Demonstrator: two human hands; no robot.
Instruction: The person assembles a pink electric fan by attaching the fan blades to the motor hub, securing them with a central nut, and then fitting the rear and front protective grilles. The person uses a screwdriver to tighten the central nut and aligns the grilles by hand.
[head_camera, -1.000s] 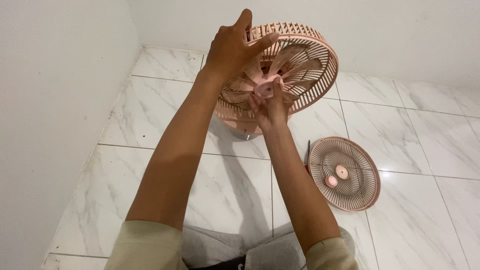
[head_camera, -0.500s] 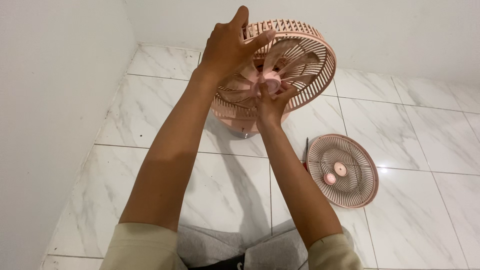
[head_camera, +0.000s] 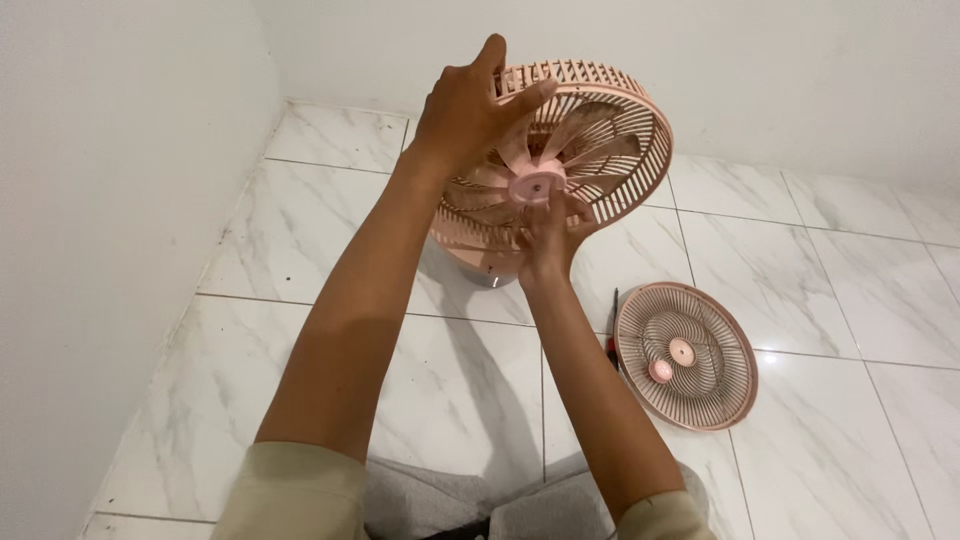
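Left hand (head_camera: 470, 105) gripped the top rim of the pink fan's rear guard (head_camera: 625, 165), fingers curled over the ribs, holding the unit tilted above the marble tile floor (head_camera: 300, 240). Right hand (head_camera: 548, 232) sat just under the blade hub (head_camera: 533, 186), fingertips spread loosely, touching the hub's lower edge, clamping nothing. 0.5 s earlier those fingers had wrapped the hub; now the hub face showed clear and the hand had dropped slightly, so the twist looked finished or between turns. Blades (head_camera: 590, 130) still seated inside the guard. Detached front grille (head_camera: 686, 355) lay flat on the floor to the right, 1 small pink cap (head_camera: 661, 371) resting on it, a dark screwdriver (head_camera: 615, 318) beside its left edge.
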